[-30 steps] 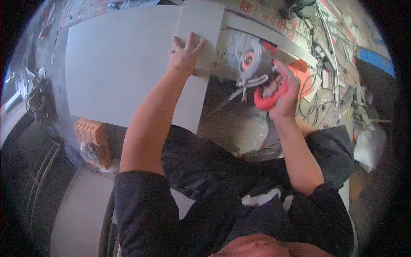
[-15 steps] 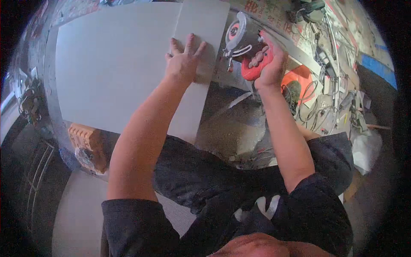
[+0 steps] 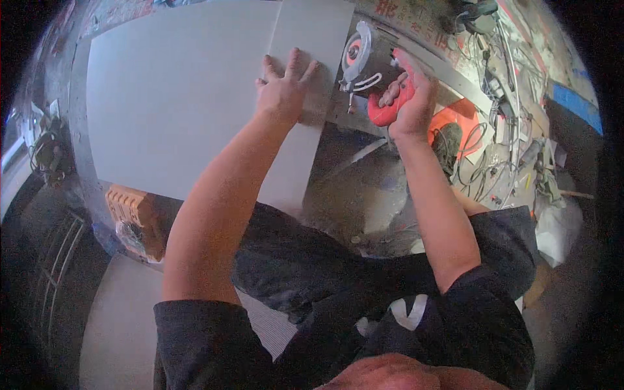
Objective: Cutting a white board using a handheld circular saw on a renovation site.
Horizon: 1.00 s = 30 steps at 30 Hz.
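Observation:
My left hand (image 3: 284,91) presses down with spread fingers on a pale narrow strip (image 3: 312,39), which lies along the right edge of a large white panel (image 3: 175,97). Just right of the strip, my right hand (image 3: 413,101) wraps round the red handle of a handheld circular saw (image 3: 364,62). The saw has a grey guard, a round blade with a reddish centre and a curved slotted bracket. It is tilted so its blade side shows. Whether the blade touches the strip, I cannot tell.
An orange block (image 3: 133,211) stands by the panel's near left corner. Right of the saw lie an orange-red sheet (image 3: 463,123), tangled cables (image 3: 484,156) and scattered tools. A white plastic bag (image 3: 556,227) is further right. My legs in dark trousers (image 3: 292,253) are near the panel.
The view has shifted slightly. Both hands keep their hold, with the left still flat on the strip and the saw beside it at nearly the same tilt.

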### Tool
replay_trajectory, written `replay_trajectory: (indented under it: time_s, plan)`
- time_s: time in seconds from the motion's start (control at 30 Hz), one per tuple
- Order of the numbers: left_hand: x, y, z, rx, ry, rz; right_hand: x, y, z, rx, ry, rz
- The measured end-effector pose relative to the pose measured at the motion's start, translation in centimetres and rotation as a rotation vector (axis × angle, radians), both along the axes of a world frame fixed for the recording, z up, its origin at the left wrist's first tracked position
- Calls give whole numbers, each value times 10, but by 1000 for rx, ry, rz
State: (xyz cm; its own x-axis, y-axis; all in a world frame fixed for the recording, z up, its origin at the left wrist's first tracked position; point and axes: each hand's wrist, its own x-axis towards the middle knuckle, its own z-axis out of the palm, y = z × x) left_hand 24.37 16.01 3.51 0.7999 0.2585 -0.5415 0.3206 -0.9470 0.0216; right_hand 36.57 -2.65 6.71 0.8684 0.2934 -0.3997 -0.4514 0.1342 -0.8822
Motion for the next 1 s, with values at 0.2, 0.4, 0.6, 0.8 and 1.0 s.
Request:
replay_trajectory:
  time_s: [0.2,0.4,0.6,0.8,1.0]
  plan:
    - [-2,2,-2,-42,-32,4,-3,1,-3,-20,-17,14]
    - [-3,0,-4,-8,-43,-9,2,6,-4,-8,46,-9]
    - [-9,1,-12,32,-72,-22,8,19,4,-46,-58,-16]
    - [-8,1,-12,15,-44,-36,0,12,7,-113,-78,2]
    - [-2,5,-6,26,-10,-69,-19,-8,46,-156,-26,-63]
